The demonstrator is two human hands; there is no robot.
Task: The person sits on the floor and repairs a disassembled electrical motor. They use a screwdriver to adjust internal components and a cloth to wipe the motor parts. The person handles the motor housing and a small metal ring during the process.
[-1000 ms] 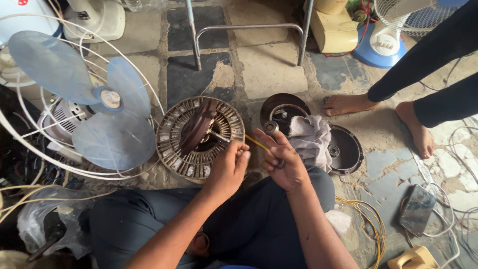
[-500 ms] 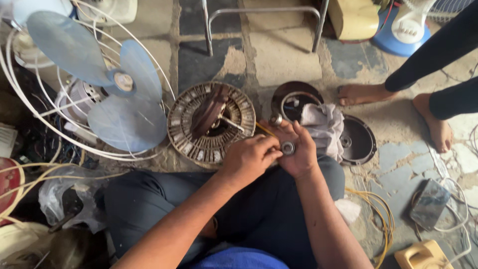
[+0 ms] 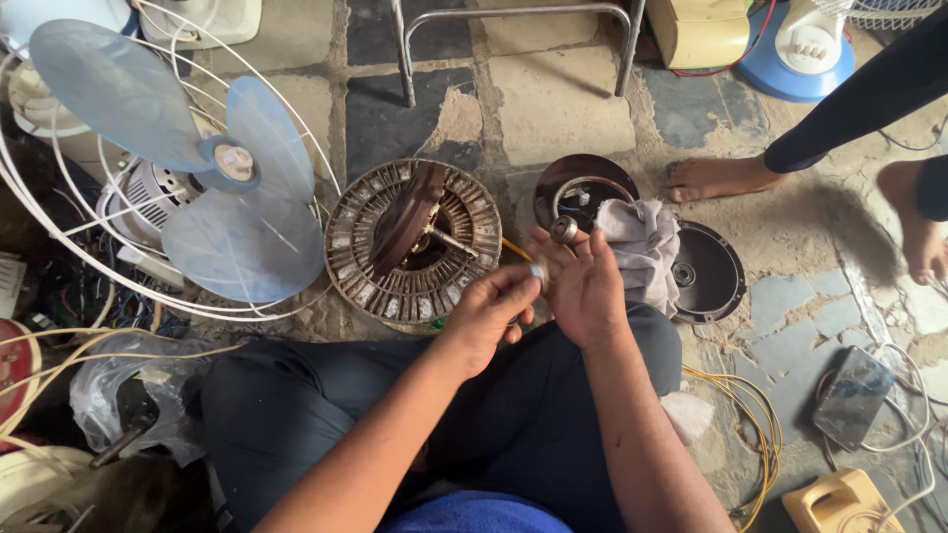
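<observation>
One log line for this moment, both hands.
left hand: pinching small metal ring | right hand: holding round bearing at fingertips | ahead: rusty motor stator, rag

Even soft daylight, sharp centre, soft shadow beside foot [image 3: 713, 178], slight wide-angle bend at edges, no glare.

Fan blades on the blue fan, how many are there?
3 on the blue fan: one at upper left, one at upper right, one at the bottom. None looks hidden behind the white wire guard.
</observation>
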